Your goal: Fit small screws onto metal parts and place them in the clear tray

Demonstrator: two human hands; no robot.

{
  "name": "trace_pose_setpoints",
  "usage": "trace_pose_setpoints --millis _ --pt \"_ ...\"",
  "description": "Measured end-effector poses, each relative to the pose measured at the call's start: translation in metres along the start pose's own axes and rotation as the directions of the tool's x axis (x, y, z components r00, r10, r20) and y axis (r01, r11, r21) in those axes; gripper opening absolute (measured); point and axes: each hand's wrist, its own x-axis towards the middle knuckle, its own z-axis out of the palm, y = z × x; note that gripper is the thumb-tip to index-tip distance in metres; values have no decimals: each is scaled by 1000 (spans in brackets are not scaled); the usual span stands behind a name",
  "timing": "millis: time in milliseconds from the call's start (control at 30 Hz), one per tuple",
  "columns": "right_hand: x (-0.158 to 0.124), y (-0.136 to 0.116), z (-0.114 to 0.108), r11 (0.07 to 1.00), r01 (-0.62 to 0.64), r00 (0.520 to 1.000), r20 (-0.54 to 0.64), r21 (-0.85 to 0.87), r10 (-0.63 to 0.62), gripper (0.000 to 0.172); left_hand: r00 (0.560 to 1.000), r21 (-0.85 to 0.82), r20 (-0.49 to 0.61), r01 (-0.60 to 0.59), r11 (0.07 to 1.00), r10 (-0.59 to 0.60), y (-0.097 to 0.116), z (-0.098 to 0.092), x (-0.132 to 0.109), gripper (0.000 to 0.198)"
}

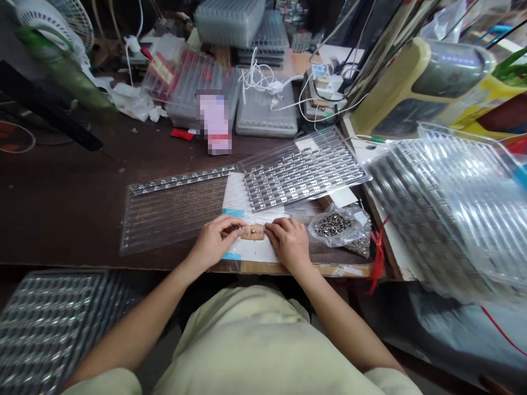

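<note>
left hand (213, 240) | right hand (290, 244) | both pinch small tan block (252, 232) from opposite ends, seemingly to steady it | block over white paper sheet (251, 250) | bag of metal parts (334, 229) beside right hand, likely for easy reach

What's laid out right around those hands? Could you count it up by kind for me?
Hands, left and right: 2
Small tan strip: 1
Clear plastic trays, left and right: 2
Bag of small metal parts: 1
Total: 6
</note>
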Motion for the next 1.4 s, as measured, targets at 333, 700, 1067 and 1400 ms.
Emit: trace_pose_setpoints --millis 333,700,1067,1400 --pt "-2 -4 6 995 -31 997 -66 94 37 8 991 155 -93 -80 985 95 -4 32 -5 15" --pt "-1 1 6 921 -83 992 -52 381 111 13 984 260 -103 -114 959 145 -4 37 -4 15" --pt "-1 2 2 925 -78 993 -58 372 107 14 983 302 -92 -124 945 158 -4 38 -4 14" --pt "13 -30 10 955 -115 993 38 274 108 8 958 78 -267 -86 993 104 -5 32 -3 11"
